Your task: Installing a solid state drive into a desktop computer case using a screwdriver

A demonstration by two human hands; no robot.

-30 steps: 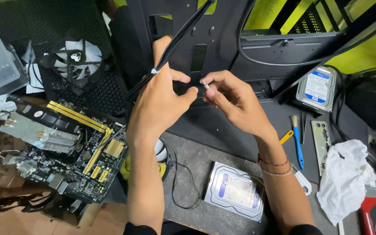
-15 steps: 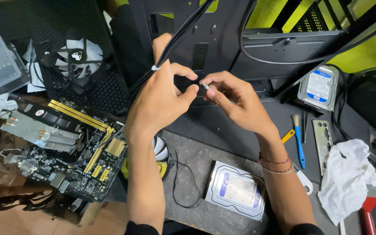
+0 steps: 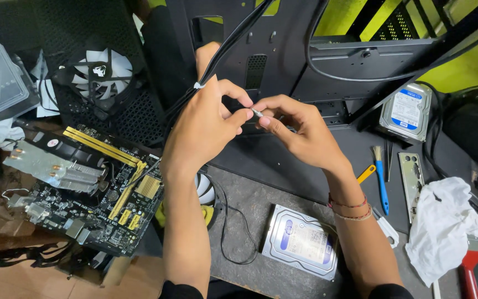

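Note:
My left hand (image 3: 206, 124) and my right hand (image 3: 294, 127) meet in the middle of the view, over a black computer case panel (image 3: 283, 61). Between the fingertips of both hands sits a small white tie or connector end (image 3: 256, 113). A bundle of black cables (image 3: 222, 52), bound by a white tie, runs up from my left hand toward the top of the case. Red thread bracelets ring my right wrist.
A motherboard (image 3: 84, 194) with a heatsink lies at the left, a white-bladed fan (image 3: 98, 75) behind it. One hard drive (image 3: 302, 246) lies near my right forearm, another (image 3: 405, 111) at the right. A blue brush (image 3: 382, 177), metal plate (image 3: 413, 180) and white cloth (image 3: 443, 227) lie at right.
Both hands stay together at the same spot; the fingers shifted slightly on the small white piece. The cable bundle has barely moved.

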